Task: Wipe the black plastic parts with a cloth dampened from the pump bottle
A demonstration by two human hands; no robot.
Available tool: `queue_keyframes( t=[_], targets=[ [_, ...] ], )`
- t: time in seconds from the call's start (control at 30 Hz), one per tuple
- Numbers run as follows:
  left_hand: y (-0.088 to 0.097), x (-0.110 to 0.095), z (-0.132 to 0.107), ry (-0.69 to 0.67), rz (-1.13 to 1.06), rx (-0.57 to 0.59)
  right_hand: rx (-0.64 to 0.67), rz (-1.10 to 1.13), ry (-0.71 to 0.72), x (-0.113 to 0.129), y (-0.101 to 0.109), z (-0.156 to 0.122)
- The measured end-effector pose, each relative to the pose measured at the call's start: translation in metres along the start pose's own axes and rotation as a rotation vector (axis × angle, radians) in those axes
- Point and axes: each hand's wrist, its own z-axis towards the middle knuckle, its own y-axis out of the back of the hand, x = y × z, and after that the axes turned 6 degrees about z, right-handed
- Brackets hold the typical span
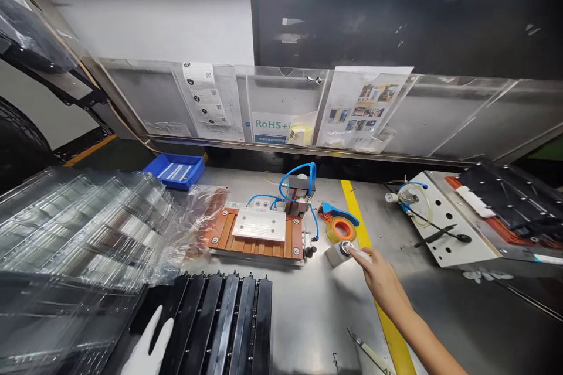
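The right hand [382, 281] reaches out, one white-capped finger on the button [346, 248] of a small box just right of the fixture [258, 233] — the other fingers curled, holding nothing. A sideways push could slide the box (it looks loose on the table [316, 310]). The gloved left hand [149, 347] lies flat, fingers spread, on black trays [220, 325] — partly cut off below.

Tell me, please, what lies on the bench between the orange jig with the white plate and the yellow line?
In the head view, a tape dispenser and a small grey push-button box, which the right hand presses with a fingertip, lie between the orange jig and the yellow line.
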Motion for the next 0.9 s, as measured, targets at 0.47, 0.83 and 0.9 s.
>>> queue_keyframes(
  t=[0.47,0.83,0.9],
  targets=[
    [-0.012,-0.041,-0.030,0.067,-0.005,0.090,-0.005,-0.064,0.109,0.010,0.010,0.004],
    [-0.025,-0.042,-0.032,0.028,0.053,-0.004,0.315,0.314,0.406,0.148,-0.048,-0.071],
    [-0.024,-0.042,-0.033,0.021,0.061,0.000,0.327,0.328,0.415,0.148,-0.050,-0.071]
  ],
)
